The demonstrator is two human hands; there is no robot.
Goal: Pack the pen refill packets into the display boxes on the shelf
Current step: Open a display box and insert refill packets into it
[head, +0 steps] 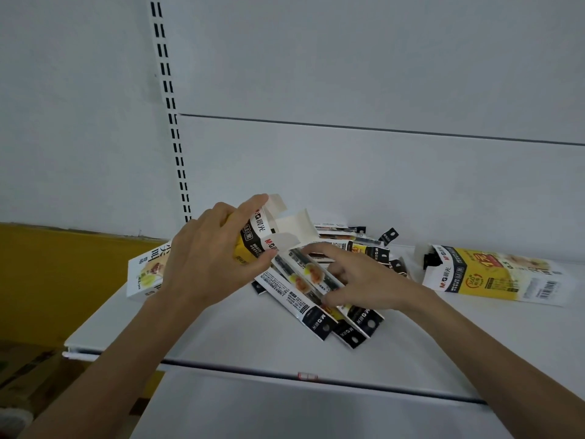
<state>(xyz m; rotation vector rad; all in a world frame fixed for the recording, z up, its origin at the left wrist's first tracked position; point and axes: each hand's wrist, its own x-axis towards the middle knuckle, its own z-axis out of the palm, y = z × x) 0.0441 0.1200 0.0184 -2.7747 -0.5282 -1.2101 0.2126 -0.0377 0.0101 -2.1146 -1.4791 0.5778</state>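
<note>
My left hand (pixel 205 258) is closed around the open display box (pixel 253 240). My right hand (pixel 357 280) pinches one refill packet (pixel 311 277), far end at the box mouth.

White metal shelf (pixel 221 337), matte deck, its front edge carrying a grey rail (pixel 348 380) with a small red-outlined tag (pixel 307 376). Behind it, a white back panel (pixel 380 74) split by one dark horizontal seam (pixel 380 130). Slotted upright (pixel 172 122) left of centre, with paired black slots down its length. Mustard-yellow surface (pixel 47 274) at far left. Below it, a brown patterned area (pixel 31 375), too blurred to identify. Light flat, dim, bluish.
</note>
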